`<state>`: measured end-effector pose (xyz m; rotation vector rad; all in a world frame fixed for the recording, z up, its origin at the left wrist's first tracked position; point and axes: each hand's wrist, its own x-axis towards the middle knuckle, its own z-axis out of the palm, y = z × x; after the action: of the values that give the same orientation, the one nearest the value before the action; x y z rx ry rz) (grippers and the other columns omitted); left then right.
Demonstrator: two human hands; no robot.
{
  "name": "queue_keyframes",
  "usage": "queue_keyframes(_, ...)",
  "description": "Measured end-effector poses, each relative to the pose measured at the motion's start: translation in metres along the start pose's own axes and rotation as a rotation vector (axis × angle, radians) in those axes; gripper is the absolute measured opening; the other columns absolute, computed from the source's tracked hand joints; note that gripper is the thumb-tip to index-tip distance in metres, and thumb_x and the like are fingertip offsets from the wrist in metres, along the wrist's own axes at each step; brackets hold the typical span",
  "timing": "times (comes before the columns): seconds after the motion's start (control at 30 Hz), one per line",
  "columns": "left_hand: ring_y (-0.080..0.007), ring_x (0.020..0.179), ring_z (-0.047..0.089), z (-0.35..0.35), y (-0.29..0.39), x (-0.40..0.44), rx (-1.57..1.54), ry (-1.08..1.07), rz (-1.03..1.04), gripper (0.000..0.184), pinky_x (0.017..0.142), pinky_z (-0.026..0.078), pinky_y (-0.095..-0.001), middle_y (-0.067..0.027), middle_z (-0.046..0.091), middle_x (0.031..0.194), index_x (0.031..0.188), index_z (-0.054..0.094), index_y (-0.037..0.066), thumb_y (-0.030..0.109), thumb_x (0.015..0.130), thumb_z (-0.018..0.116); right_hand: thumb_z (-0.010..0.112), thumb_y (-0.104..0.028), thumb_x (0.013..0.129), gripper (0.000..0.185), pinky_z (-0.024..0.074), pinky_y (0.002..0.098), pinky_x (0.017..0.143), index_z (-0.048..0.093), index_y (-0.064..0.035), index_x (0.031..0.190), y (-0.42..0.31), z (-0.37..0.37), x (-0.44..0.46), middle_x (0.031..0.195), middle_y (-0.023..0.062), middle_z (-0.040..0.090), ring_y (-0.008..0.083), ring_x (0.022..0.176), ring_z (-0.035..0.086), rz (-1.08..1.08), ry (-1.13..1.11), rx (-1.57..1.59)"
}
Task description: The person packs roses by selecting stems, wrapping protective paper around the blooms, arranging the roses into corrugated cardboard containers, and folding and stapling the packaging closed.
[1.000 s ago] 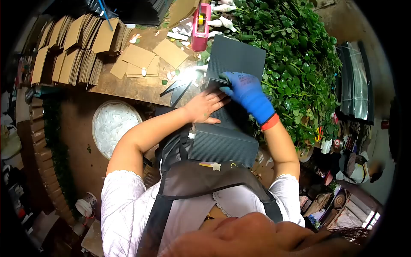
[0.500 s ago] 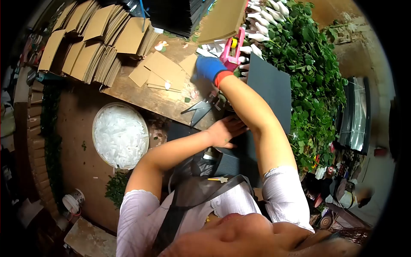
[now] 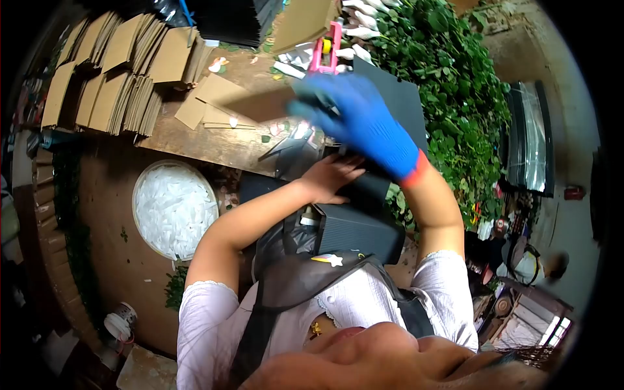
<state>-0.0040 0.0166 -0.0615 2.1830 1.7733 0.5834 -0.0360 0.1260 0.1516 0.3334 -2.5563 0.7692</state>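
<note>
My right hand [image 3: 359,118], blue-gloved: fingers closed at the tips on one edge of a brown card [image 3: 263,105], blurred, held above the tabletop [image 3: 218,145]. My left hand [image 3: 328,181], bare: fingers extended, slightly spread, released, laid on folded black corrugated board [image 3: 361,231] close before my apron [image 3: 286,286]. Beyond my right hand, on the tabletop: pink tape dispenser [image 3: 326,47].

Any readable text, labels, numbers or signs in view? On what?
None readable.
Blue glove on right hand: motion-blurred, any print illegible.
Cardboard piece at that hand: blurred, no text legible.
Small round red-and-white item, right background: too small to read.
Star emblem on apron: no letters visible.
</note>
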Motion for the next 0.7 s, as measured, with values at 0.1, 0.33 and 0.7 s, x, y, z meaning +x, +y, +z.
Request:
queue_keyframes(0.1,-0.0329,0.146,0.036,0.005,-0.002,-0.003,-0.172,0.159,0.048,0.082,0.12,0.026,-0.0468,-0.0145,0.044,0.153,0.149,0.044,0.011,0.054,0.084,0.068,0.078,-0.026,0.087,0.026,0.058,0.0376,0.071,0.073,-0.0088,0.106,-0.024,-0.029,-0.089,0.094,0.0142,0.073,0.03,0.081,0.072,0.167,-0.186,0.105)
queue_keyframes(0.33,-0.0316,0.14,0.043,0.018,-0.007,-0.004,-0.044,0.063,0.042,0.059,0.122,0.025,-0.0509,-0.0147,0.055,0.143,0.139,0.057,0.01,0.043,0.09,0.059,0.069,-0.025,0.094,0.027,0.057,0.0306,0.063,0.069,0.0017,0.097,0.027,0.011,-0.254,0.081,0.0097,0.072,0.0159,0.066,0.07,1.363,-0.208,0.708)
queue_keyframes(0.7,-0.0303,0.107,0.067,-0.052,-0.002,-0.033,0.018,0.422,0.082,0.034,0.089,0.055,-0.0402,-0.0133,0.069,0.119,0.114,0.07,0.002,0.007,0.08,0.072,0.068,-0.032,0.093,0.034,0.0569,0.0347,0.063,0.068,0.0013,0.086,0.048,0.031,-0.257,0.075,0.0119,0.072,0.0206,0.061,0.07,1.364,-0.335,0.611)
